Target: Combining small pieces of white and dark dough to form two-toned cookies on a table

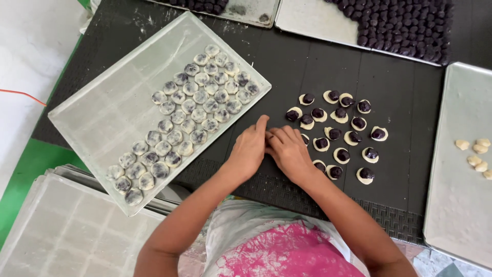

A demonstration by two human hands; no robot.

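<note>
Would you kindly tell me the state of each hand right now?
Left hand: fingers curled against the right, grip cannot be told.
Right hand: same, contents hidden.

Left hand (249, 149) and right hand (288, 150) pressed together, fingers curled inward.

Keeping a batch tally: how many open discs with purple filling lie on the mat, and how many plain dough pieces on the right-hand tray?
Open discs with purple filling: 19, one partly hidden by the right hand
Plain dough pieces: 6
Total: 25
</note>
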